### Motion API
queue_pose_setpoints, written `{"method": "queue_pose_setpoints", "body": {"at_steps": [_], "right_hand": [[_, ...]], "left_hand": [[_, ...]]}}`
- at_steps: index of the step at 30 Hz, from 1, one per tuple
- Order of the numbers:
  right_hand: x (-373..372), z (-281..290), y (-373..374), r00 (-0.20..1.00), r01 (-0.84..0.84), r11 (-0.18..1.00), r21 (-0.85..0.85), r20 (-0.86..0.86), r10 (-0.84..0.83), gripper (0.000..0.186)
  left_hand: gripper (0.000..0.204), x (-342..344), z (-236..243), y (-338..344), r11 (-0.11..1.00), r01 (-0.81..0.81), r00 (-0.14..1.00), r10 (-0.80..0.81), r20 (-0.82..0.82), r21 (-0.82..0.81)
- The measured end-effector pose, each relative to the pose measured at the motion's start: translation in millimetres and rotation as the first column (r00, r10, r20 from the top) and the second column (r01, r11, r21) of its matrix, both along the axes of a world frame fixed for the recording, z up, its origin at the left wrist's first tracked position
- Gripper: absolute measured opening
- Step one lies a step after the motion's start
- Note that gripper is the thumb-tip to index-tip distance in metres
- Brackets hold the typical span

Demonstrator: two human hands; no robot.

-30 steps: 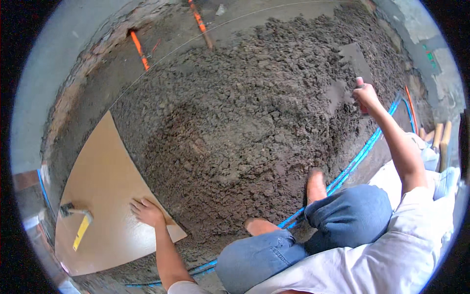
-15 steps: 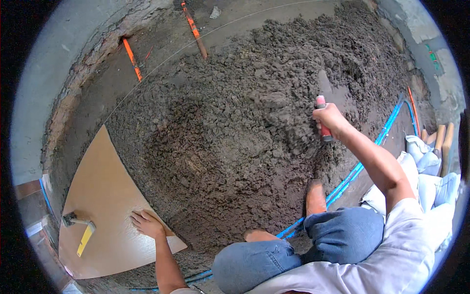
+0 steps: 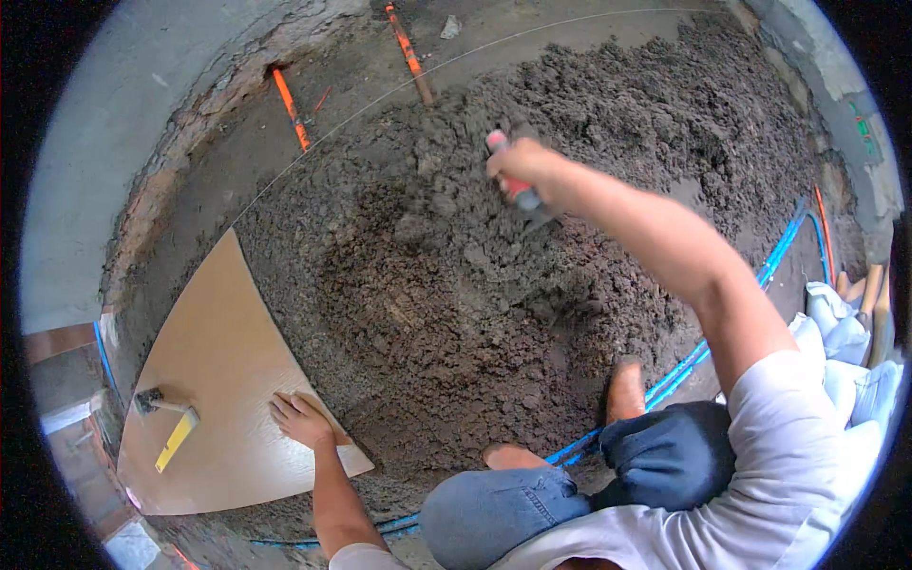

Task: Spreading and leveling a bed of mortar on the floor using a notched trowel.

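My left hand (image 3: 302,418) lies with fingers spread on a large beige tile (image 3: 209,342) at the lower left. On the same tile rests a mallet (image 3: 177,440) with a dark head and yellow handle. My right hand (image 3: 527,169) grips the red handle of a trowel (image 3: 513,185) over lumpy, damp mortar (image 3: 399,370) that spreads across the middle. The trowel's blade is blurred and partly hidden by the mortar and my hand.
Orange pipes (image 3: 290,106) and a taut string (image 3: 485,47) cross the upper part. Blue pipes (image 3: 781,249) run along the right and bottom, near white sacks (image 3: 841,332) and wooden handles (image 3: 874,290). Concrete edges (image 3: 142,85) bound the area. My shoe (image 3: 625,389) rests beside the mortar.
My right hand and the trowel have swept leftward from the right side to the upper middle of the mortar. My left hand remains on the tile.
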State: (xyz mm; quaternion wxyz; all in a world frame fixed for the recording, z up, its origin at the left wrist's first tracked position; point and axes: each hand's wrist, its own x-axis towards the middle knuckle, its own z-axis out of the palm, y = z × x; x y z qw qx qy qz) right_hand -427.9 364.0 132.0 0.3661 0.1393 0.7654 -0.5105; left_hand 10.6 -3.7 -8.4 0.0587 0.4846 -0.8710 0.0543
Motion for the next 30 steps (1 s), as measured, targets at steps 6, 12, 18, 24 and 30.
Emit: {"method": "queue_pose_setpoints", "body": {"at_steps": [6, 12, 18, 24, 30], "right_hand": [[38, 10, 97, 0.886, -0.255, 0.852, 0.458, -0.241, 0.395, 0.021], [82, -2, 95, 0.307, -0.632, 0.419, 0.653, -0.285, 0.908, 0.028], [17, -28, 50, 0.193, -0.576, 0.311, 0.756, -0.244, 0.950, 0.025], [-11, -35, 32, 0.314, -0.501, 0.411, 0.762, -0.282, 0.907, 0.025], [-30, -36, 19, 0.484, -0.477, 0.500, 0.723, -0.258, 0.836, 0.029]], "left_hand": [[0.055, -3, 6, 1, 1.000, -0.021, 1.000, 0.021, -0.001, 0.011], [0.055, -8, 4, 4, 1.000, -0.013, 1.000, 0.013, -0.028, 0.026], [0.055, -9, 6, 10, 0.999, 0.008, 1.000, -0.006, -0.028, 0.047], [0.055, -4, 2, 1, 0.999, 0.023, 0.998, -0.021, -0.053, 0.037], [0.055, -1, 4, 1, 1.000, 0.015, 0.998, -0.013, -0.065, 0.024]]}}
